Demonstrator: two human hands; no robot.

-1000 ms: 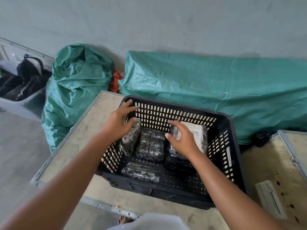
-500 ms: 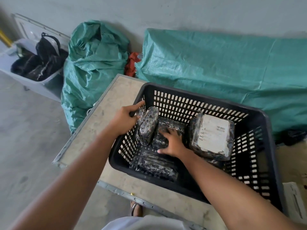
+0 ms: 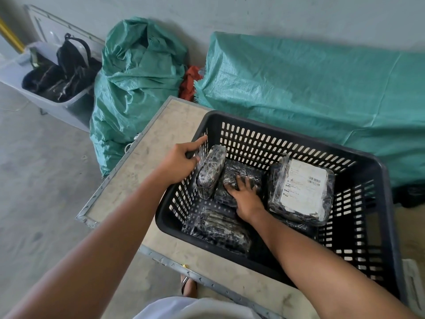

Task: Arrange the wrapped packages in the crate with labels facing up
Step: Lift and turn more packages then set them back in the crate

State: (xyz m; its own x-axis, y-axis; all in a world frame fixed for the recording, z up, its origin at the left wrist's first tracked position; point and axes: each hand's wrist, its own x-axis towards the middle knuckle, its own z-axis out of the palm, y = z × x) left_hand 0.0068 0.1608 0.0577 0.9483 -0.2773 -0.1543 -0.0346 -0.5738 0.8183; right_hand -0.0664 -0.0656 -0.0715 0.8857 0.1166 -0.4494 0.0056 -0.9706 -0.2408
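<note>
A black slotted crate [image 3: 299,139] stands on a pale metal-edged board [image 3: 147,162]. Inside lie several black packages in clear wrap. One package [image 3: 210,171] leans on its side against the crate's left wall. My left hand [image 3: 181,161] grips the crate's left rim right beside it. My right hand [image 3: 245,194] presses down, fingers curled, on a flat package [image 3: 246,172] in the middle. A larger package [image 3: 301,192] at the right shows a white label facing up. Another dark package [image 3: 220,229] lies near the front wall, no label visible.
Green woven sacks [image 3: 135,72] and a long green bundle [image 3: 310,84] lie against the grey wall behind. A grey bin with black bags [image 3: 59,72] stands far left. A second board with a white slip [image 3: 414,284] adjoins at the right. A foot [image 3: 188,286] shows below.
My right hand left the labelled package and came down on the middle one. My left hand moved from the leaning package to the crate rim. The view shifted left.
</note>
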